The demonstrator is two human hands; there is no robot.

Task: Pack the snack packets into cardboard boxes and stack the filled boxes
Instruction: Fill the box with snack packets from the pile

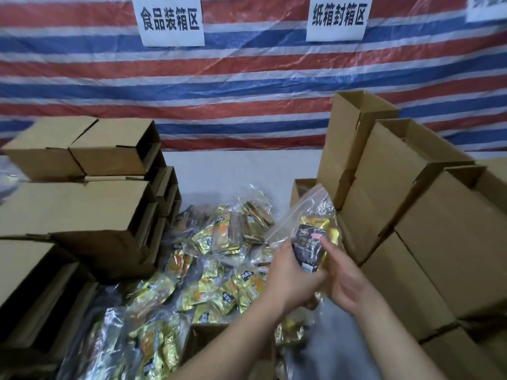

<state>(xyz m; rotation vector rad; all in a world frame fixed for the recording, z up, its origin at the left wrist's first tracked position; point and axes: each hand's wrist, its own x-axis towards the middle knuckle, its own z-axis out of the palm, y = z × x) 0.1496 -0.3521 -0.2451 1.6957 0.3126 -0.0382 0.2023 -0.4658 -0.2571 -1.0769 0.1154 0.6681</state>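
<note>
Both hands hold a clear zip bag of snack packets (312, 231) lifted above the table's middle. My left hand (290, 275) grips its lower left side, thumb near a dark packet inside. My right hand (343, 278) holds the bag's right side, with the index finger lying on the dark packet. Beneath and to the left lies a pile of gold and dark snack packets (219, 270) in clear bags. An open cardboard box (203, 338) sits under my left forearm, largely hidden.
Empty cardboard boxes lie stacked on their sides at the left (82, 209). Taller stacked boxes (411, 215) crowd the right. A white table strip (233, 168) shows at the back below a striped tarp (247, 91) with paper signs.
</note>
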